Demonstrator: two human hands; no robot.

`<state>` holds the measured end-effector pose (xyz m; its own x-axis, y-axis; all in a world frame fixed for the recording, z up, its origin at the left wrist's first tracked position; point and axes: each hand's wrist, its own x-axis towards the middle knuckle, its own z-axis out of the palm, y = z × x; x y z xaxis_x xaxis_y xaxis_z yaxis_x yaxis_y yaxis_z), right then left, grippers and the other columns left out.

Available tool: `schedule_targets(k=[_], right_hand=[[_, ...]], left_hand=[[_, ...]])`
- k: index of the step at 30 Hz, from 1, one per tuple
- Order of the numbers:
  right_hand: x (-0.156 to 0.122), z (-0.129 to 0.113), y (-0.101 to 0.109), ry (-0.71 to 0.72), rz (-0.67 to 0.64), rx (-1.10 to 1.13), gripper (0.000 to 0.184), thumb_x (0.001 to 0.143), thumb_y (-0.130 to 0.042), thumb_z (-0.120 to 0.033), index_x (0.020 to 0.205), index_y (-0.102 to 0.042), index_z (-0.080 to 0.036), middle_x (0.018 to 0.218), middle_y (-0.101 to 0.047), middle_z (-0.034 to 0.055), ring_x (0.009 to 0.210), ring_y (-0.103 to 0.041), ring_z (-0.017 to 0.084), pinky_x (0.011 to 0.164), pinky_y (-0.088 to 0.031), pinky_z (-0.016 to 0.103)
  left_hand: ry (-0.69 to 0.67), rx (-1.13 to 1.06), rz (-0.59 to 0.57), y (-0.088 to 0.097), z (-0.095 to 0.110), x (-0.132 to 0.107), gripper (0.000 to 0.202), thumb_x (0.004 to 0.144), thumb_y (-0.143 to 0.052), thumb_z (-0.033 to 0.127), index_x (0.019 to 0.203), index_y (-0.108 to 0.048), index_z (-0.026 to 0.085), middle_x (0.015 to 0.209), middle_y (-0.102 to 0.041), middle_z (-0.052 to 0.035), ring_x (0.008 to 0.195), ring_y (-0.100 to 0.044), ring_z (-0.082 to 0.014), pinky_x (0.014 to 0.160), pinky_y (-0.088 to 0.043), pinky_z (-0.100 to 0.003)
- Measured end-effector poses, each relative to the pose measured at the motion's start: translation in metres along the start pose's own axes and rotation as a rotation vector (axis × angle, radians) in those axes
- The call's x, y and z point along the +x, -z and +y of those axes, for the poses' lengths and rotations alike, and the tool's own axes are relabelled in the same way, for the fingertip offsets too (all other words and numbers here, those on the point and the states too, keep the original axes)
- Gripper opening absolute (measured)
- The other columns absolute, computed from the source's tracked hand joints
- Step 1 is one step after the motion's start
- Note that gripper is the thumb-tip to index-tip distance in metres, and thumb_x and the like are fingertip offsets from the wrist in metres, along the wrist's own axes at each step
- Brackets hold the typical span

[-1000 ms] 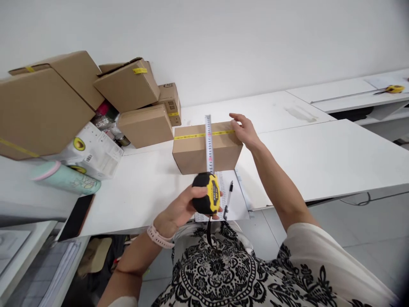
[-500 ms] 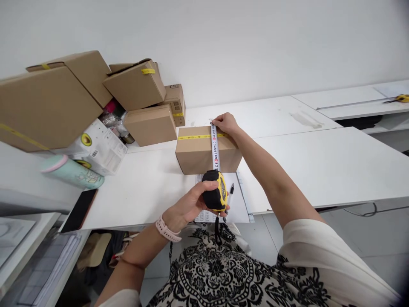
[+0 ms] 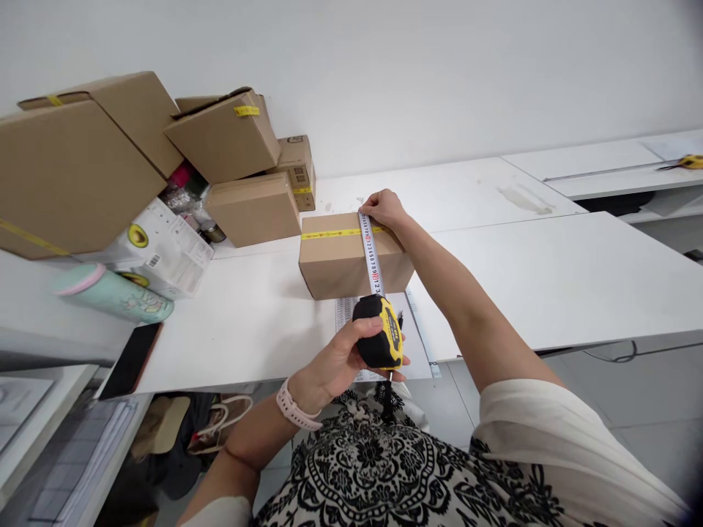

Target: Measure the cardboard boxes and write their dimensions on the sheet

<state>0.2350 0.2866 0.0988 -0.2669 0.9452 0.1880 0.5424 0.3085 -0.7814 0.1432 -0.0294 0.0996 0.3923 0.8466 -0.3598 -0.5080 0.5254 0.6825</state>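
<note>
A brown cardboard box (image 3: 335, 267) with yellow tape along its top sits on the white table. My left hand (image 3: 335, 359) is wrapped round a black and yellow tape measure (image 3: 378, 331), held in front of the box near the table edge. Its white blade (image 3: 371, 256) runs out across the box top and down past the near face. At the box's far edge my right hand (image 3: 387, 208) pinches the blade's end. Under the tape measure lie printed sheets (image 3: 420, 351), with a pen (image 3: 400, 319) mostly hidden behind the tape measure.
Several cardboard boxes (image 3: 253, 208) are piled at the left by the wall, beside a white avocado-print box (image 3: 176, 256). A mint bottle (image 3: 115, 293) and a phone (image 3: 132, 360) lie at the left edge. Another tape measure (image 3: 690, 162) rests far right.
My left hand has shifted slightly right and toward me with the tape measure, slanting the blade. My right hand still pinches its end. The view has shifted slightly.
</note>
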Motion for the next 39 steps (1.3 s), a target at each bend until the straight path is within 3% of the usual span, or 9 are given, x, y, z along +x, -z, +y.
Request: schedule_targets(k=[14,23,33,39], right_hand=[[0.001,0.0,-0.001,-0.012,-0.005,-0.002,0.008,0.077,-0.073,-0.023,0.072,-0.07,-0.018,0.081,-0.07,0.0083,0.084,-0.065,0.024,0.083,-0.054,0.043],[0.002,0.001,-0.001,-0.012,-0.009,0.016,0.009,0.077,-0.072,-0.023,0.07,-0.069,-0.018,0.077,-0.07,0.0067,0.081,-0.065,0.024,0.081,-0.053,0.041],[-0.003,-0.004,0.0,0.0,-0.004,0.022,0.012,0.078,-0.071,-0.02,0.068,-0.067,-0.018,0.074,-0.068,0.0073,0.08,-0.063,0.024,0.082,-0.053,0.043],[-0.004,-0.004,0.015,0.047,0.084,0.172,0.013,0.088,-0.064,-0.025,0.077,-0.064,-0.018,0.083,-0.067,0.0069,0.085,-0.062,0.021,0.084,-0.053,0.04]], left_hand=[[-0.003,0.026,0.027,0.0,-0.002,0.0,0.066,0.072,-0.079,0.051,0.123,-0.057,0.014,0.105,-0.066,-0.0154,0.087,-0.071,-0.0303,0.068,-0.061,-0.043],[-0.027,0.01,-0.031,-0.001,-0.002,0.0,0.056,0.074,-0.078,0.047,0.117,-0.06,0.016,0.104,-0.066,-0.0136,0.087,-0.07,-0.0285,0.069,-0.061,-0.041],[-0.005,0.047,0.032,-0.003,-0.001,0.001,0.069,0.067,-0.082,0.053,0.119,-0.058,0.014,0.102,-0.064,-0.0141,0.087,-0.07,-0.0304,0.068,-0.061,-0.043],[-0.036,0.209,0.007,0.002,0.012,-0.006,0.063,0.07,-0.083,0.046,0.119,-0.056,0.018,0.1,-0.063,-0.0114,0.082,-0.069,-0.0271,0.06,-0.061,-0.039]])
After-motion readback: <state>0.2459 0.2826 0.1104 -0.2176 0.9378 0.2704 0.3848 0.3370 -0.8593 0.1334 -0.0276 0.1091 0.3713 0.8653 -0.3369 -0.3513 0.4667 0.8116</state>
